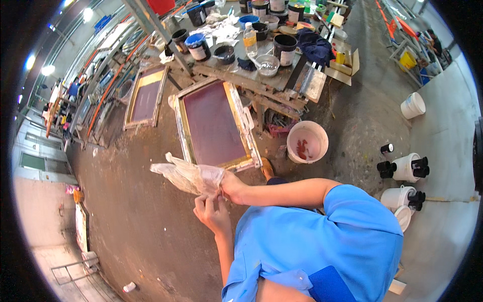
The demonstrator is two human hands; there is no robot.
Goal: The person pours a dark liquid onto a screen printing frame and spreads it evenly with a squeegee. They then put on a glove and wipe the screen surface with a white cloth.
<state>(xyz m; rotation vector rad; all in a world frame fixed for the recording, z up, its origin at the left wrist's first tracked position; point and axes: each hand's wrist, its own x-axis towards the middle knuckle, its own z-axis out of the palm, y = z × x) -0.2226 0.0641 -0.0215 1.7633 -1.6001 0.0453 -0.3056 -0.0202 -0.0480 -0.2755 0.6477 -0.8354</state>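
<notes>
Two hands meet just below the near end of a large rectangular screen frame [214, 123], with purple mesh, yellowish inner edges and a worn pale border. The right hand [212, 180] reaches in from the frame's lower right, its wrist bare and its front part covered by a crumpled, translucent whitish plastic glove [186, 176]. The glove's loose finger ends point left, below the frame's lower left corner; how far the fingers inside are bent, I cannot tell. The bare left hand [211, 214] comes up from below, farther from the frame than the glove. Its fingers are half curled, with a narrow gap between them and the palm, and the fingertips reach the glove's cuff by the right wrist; whether they pinch the plastic or only touch it, I cannot tell.

Right of the frame stands a round whitish plastic bucket [320, 138] with reddish matter inside. Left of it leans a second, smaller purple-meshed frame [146, 96]. Beyond its far end is a cluttered grey worktable [275, 84], bearing a clear bottle of yellowish liquid [250, 41] and a black tub with a blue rim [197, 49].
</notes>
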